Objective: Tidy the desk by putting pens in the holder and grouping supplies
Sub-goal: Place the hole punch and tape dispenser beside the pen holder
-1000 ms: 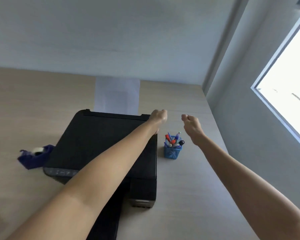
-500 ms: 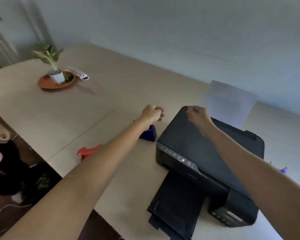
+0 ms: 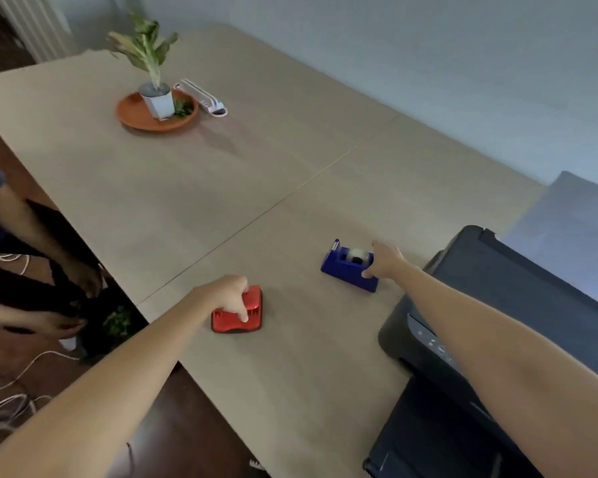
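A red hole punch [image 3: 253, 319] lies on the wooden desk [image 3: 221, 174] near its front-left edge. My left hand [image 3: 227, 294] lies over its top with the fingers curled onto it. A blue tape dispenser [image 3: 340, 263] with a clear roll sits to the right, beside the printer. My right hand [image 3: 385, 258] grips its right end, thumb low and fingers over the top. The pen holder is out of view.
A black printer [image 3: 497, 305] with paper [image 3: 573, 219] in its rear feed fills the right side. A potted plant [image 3: 154, 74] on an orange saucer [image 3: 135, 113] and a white striped object [image 3: 204, 98] sit far left. Another person [image 3: 0, 236] bends beside the desk's left edge, with cables on the floor.
My view has swung left, away from the pen holder. Both fists came down from above the printer; the left now rests on the red punch, the right on the tape dispenser.
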Motion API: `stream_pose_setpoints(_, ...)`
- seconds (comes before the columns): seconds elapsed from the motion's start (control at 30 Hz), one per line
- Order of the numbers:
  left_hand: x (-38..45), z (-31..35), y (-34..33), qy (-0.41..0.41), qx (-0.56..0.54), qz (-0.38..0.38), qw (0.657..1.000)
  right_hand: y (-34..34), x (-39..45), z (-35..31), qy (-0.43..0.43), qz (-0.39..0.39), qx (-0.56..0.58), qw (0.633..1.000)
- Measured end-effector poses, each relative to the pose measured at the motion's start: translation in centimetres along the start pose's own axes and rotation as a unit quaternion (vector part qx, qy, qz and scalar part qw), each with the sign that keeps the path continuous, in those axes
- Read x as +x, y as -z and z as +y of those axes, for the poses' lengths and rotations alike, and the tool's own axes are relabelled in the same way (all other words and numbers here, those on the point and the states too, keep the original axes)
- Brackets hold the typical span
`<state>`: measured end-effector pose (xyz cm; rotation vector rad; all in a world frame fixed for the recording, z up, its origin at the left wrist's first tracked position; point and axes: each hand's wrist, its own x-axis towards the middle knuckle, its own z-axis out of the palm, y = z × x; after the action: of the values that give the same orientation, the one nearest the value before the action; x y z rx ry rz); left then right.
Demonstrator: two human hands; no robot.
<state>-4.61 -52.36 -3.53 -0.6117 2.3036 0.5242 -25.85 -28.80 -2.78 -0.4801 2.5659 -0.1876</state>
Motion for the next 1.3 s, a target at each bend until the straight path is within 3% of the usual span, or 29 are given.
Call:
stream_pose_setpoints(0.1, 1.2, -1.2, 0.3, -0.021, 0.002, -0.012, 1.0, -1.2, 1.6, -0.1, 0.006, -0.039, -0.06, 0.997)
stream_pose_setpoints(0.33, 2.6, -2.6, 1.3, -0.057, 0.003, -0.053, 0.997, -2.5, 3.4, -1.0, 0.056, -0.029, -0.077, 0.995)
stream_pose_setpoints(0.53, 0.5, 0.2, 4.8, -0.118, -0.018, -0.038, 0.992, -0.4, 0.4, -1.5, 0.084, 0.029, -0.002, 0.996)
stream_pose_setpoints(0.73, -4.4, 7.1, 9.1, -0.18, -0.01, 0.01, 0.984, 6.7, -5.8, 0.7, 0.116, 0.138, 0.118, 0.977)
stream_pose_setpoints(0.97, -12.5, 21.3, 9.8, -0.291, 0.049, 0.025, 0.955, 13.2, -17.2, 11.2, 0.075, 0.264, 0.175, 0.946)
stream_pose_setpoints(1.3, -21.9, 43.9, -0.7, -0.461, 0.151, -0.072, 0.872, 13.5, -33.1, 34.5, -0.148, 0.35, 0.147, 0.913)
